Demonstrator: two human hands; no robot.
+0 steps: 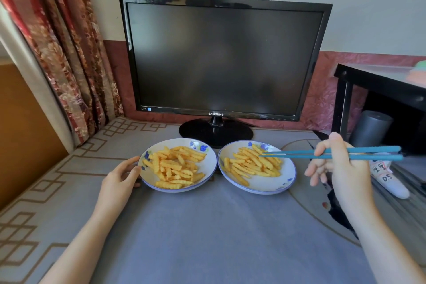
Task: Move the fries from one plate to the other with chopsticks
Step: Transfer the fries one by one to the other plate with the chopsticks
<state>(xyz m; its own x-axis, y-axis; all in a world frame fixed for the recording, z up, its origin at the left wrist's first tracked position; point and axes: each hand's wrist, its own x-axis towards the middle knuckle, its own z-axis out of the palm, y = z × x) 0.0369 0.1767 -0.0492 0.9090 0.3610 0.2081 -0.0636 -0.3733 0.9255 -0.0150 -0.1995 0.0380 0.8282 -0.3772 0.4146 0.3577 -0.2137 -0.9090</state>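
Grey cloth (207, 226) with a tan key-pattern border covers the table. The wall behind is pale above and reddish below.

Item count:
- Two white plates with blue flower marks stand side by side, their rims almost touching. These are the left plate (208, 162) and the right plate (287, 174).
- Each plate carries one pile of crinkle-cut fries, the left pile (175, 166) and the right pile (251, 163). The left pile looks the fuller.
- There is one pair of blue chopsticks (299, 154).

Room:
- One dark Samsung monitor (221, 57) stands just behind the plates, its round foot near both rims.
- A red floral curtain (69, 53) hangs at the left.
- A black stand (380, 80) stands at the right, with a grey cylinder (371, 131) beneath it.
- A white object with handwritten marks (387, 180) lies behind the right hand.

Hands:
- The left hand (119, 175) lies on the cloth with its fingers loosely extended. Its fingertips touch the outer rim of the left plate.
- The right hand (334, 168) is raised, its fingers curled round the chopsticks near their middle.
- The sticks lie level and nearly parallel, tips close together over the right pile. Whether the tips touch a fry cannot be told.
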